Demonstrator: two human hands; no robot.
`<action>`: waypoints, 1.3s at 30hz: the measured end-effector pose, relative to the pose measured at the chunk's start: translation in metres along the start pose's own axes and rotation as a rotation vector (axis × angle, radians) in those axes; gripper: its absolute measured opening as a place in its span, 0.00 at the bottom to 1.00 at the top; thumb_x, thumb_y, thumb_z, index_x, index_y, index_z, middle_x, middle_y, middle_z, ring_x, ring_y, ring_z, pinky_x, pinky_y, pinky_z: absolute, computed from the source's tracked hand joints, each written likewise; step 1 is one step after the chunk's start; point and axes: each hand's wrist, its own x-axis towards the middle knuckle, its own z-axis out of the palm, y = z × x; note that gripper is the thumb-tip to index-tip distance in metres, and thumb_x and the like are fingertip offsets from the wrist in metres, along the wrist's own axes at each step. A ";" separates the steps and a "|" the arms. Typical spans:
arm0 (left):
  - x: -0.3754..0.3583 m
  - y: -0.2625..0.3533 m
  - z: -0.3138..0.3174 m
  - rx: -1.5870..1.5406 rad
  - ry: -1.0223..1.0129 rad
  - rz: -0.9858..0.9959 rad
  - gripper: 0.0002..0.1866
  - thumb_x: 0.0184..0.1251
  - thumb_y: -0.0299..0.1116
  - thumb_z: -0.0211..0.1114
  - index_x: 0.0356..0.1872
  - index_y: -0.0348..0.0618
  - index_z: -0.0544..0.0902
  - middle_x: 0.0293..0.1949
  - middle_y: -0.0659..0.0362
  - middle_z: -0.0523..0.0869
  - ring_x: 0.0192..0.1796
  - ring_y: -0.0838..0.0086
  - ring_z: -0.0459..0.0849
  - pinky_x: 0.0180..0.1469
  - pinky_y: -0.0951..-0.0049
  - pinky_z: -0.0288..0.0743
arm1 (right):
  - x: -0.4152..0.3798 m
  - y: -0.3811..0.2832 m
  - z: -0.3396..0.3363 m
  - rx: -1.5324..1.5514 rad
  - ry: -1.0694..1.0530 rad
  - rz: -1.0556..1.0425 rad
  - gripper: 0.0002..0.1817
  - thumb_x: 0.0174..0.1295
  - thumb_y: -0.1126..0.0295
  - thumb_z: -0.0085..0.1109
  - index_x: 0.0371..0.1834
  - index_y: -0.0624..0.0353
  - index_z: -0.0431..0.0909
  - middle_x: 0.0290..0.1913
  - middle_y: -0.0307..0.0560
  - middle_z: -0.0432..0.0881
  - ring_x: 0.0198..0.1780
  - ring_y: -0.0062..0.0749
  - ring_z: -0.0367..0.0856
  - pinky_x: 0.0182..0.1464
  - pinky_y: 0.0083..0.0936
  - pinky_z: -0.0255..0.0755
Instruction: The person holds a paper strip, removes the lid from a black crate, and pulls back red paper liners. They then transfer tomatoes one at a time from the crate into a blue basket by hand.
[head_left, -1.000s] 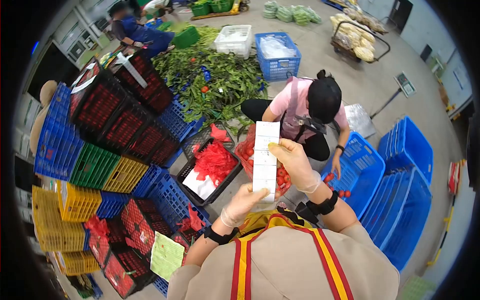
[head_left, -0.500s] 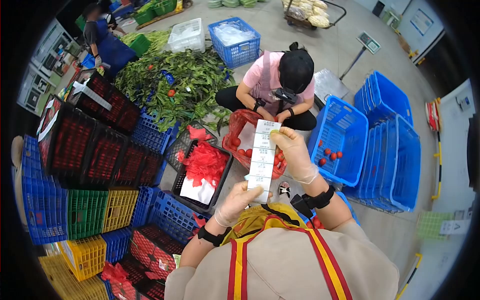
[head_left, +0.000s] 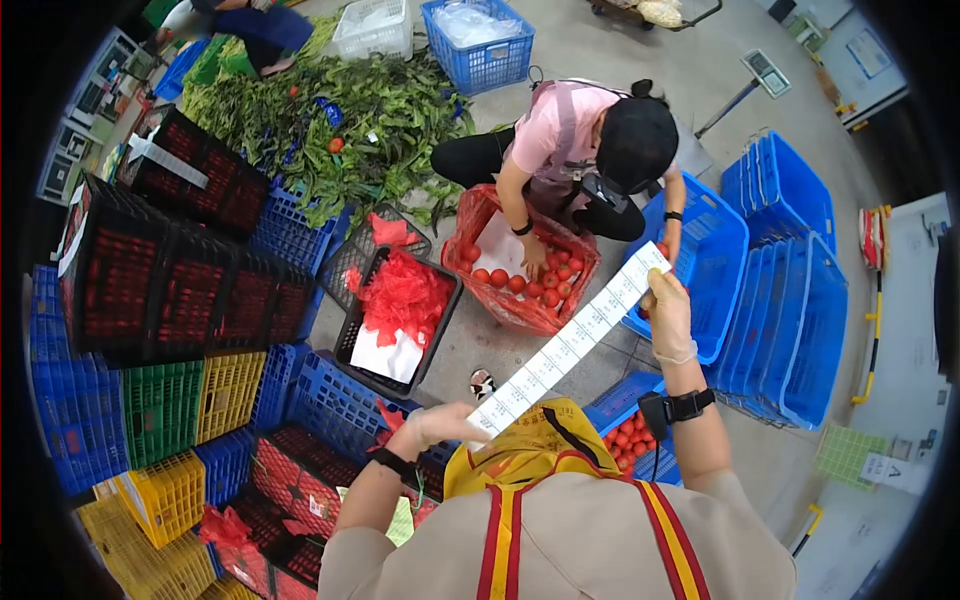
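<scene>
Here, at nine o'clock, black crates (head_left: 165, 270) stand stacked over blue, green (head_left: 160, 410) and yellow (head_left: 228, 390) ones, the black ones showing red through their mesh; one carries a white strip on top, its writing too small to read. At eleven o'clock a heap of greens (head_left: 340, 130) lies on the floor, with a white crate (head_left: 375, 25) and a blue crate (head_left: 480, 50) of clear bags beyond it. Toward the middle, a black tray (head_left: 395, 320) holds red netting and a white sheet. The left hand (head_left: 430, 428), gloved, is closed on the lower end of a label strip (head_left: 570, 340), a long white run of about ten printed labels whose text is not legible; the strip slants from six o'clock up toward two o'clock, stretched taut. Behind it a red bag (head_left: 520, 270) lies open with tomatoes (head_left: 530, 282) inside, and a crouching person in pink (head_left: 570, 130) has one hand in them. The right hand (head_left: 668, 312), also gloved, pinches the strip's upper end. Under the right forearm, a blue bin (head_left: 625, 425) holds more tomatoes. At three o'clock a blue basket (head_left: 705, 260) sits open beside nested blue baskets (head_left: 790, 270). At four o'clock a white card (head_left: 893, 468) on the floor shows the letter A.
</scene>
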 end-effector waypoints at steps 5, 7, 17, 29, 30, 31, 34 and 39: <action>-0.005 -0.071 -0.027 -0.073 0.157 -0.072 0.21 0.58 0.35 0.67 0.49 0.30 0.80 0.41 0.56 0.86 0.41 0.76 0.83 0.46 0.75 0.75 | 0.058 0.066 -0.031 -0.060 -0.007 0.093 0.09 0.64 0.66 0.54 0.39 0.61 0.78 0.31 0.35 0.80 0.25 0.15 0.71 0.29 0.13 0.64; -0.011 -0.093 -0.026 -0.131 0.264 -0.196 0.22 0.56 0.36 0.68 0.48 0.30 0.81 0.39 0.56 0.86 0.37 0.77 0.83 0.41 0.75 0.76 | 0.073 0.094 -0.027 -0.055 -0.052 0.134 0.09 0.64 0.67 0.54 0.40 0.61 0.78 0.32 0.36 0.80 0.25 0.16 0.72 0.30 0.14 0.65; -0.042 -0.209 0.038 0.216 0.617 -0.441 0.21 0.59 0.47 0.62 0.44 0.40 0.84 0.41 0.50 0.86 0.44 0.61 0.84 0.48 0.66 0.74 | 0.072 0.154 0.067 -0.139 -0.406 0.328 0.07 0.65 0.72 0.51 0.41 0.63 0.78 0.32 0.40 0.83 0.28 0.17 0.78 0.34 0.14 0.70; 0.002 -0.132 0.033 0.262 1.482 0.471 0.49 0.44 0.45 0.73 0.69 0.40 0.60 0.67 0.43 0.63 0.71 0.50 0.58 0.72 0.57 0.51 | -0.100 0.109 0.220 -0.766 -1.493 -0.265 0.09 0.55 0.83 0.54 0.37 0.65 0.80 0.29 0.44 0.82 0.31 0.27 0.81 0.37 0.23 0.73; -0.009 -0.118 0.033 0.184 1.422 0.522 0.44 0.46 0.43 0.73 0.66 0.41 0.64 0.64 0.41 0.67 0.69 0.50 0.61 0.71 0.56 0.52 | -0.110 0.107 0.233 -0.778 -1.532 -0.269 0.09 0.55 0.83 0.54 0.37 0.65 0.80 0.29 0.44 0.82 0.31 0.27 0.81 0.37 0.23 0.73; -0.009 -0.118 0.029 0.057 1.362 0.747 0.33 0.53 0.39 0.70 0.61 0.39 0.72 0.56 0.47 0.77 0.63 0.59 0.72 0.65 0.62 0.62 | -0.120 0.106 0.244 -0.821 -1.614 -0.344 0.09 0.54 0.83 0.54 0.37 0.64 0.80 0.30 0.46 0.82 0.32 0.30 0.81 0.37 0.23 0.74; -0.026 -0.117 0.046 -0.430 1.043 0.687 0.23 0.60 0.34 0.65 0.56 0.40 0.77 0.48 0.55 0.83 0.54 0.72 0.78 0.58 0.71 0.70 | -0.151 0.098 0.275 -0.817 -1.753 -0.487 0.10 0.52 0.84 0.55 0.36 0.64 0.81 0.32 0.48 0.82 0.32 0.32 0.82 0.35 0.25 0.75; -0.039 -0.139 0.083 -0.626 0.949 0.877 0.19 0.65 0.32 0.59 0.57 0.43 0.77 0.49 0.60 0.83 0.51 0.78 0.78 0.55 0.75 0.71 | -0.187 0.088 0.310 -0.824 -1.823 -0.290 0.09 0.54 0.82 0.52 0.36 0.66 0.81 0.32 0.46 0.81 0.31 0.27 0.80 0.34 0.21 0.73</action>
